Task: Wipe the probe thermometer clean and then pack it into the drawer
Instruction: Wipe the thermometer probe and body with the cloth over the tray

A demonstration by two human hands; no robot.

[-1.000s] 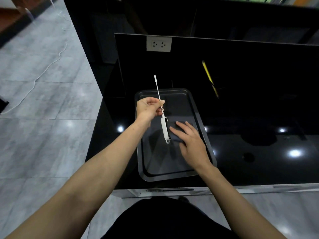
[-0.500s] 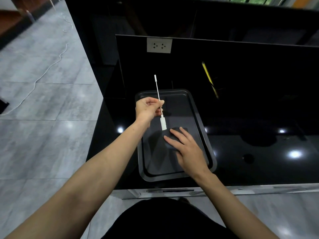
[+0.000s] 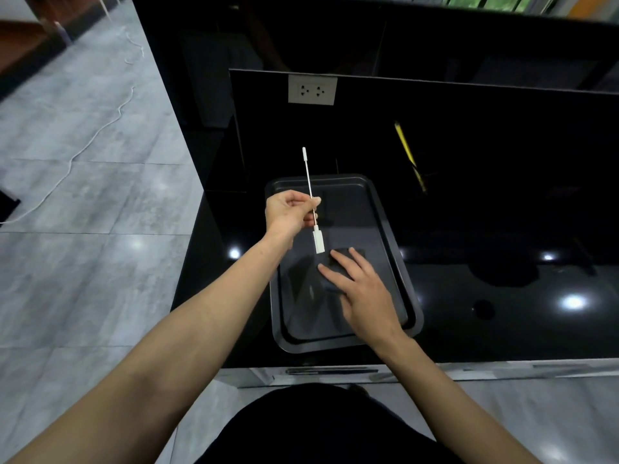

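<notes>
White probe thermometer (image 3: pixel 311 199) pinched mid-stem in my left hand (image 3: pixel 288 212), right hand (image 3: pixel 360 289) flat on the dark cloth (image 3: pixel 348 259): wiping stage, I judge; next, gather the cloth round the stem.

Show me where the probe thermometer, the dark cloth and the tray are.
probe thermometer (image 3: pixel 319 242): head view, on its white handle.
dark cloth (image 3: pixel 340 256): head view, on the corner beyond the fingers.
tray (image 3: pixel 382 212): head view, on its right rim.

Dark cloth (image 3: pixel 345 262) mostly under the right hand (image 3: pixel 363 296), its edges lost against the dark tray (image 3: pixel 388 222)
</notes>
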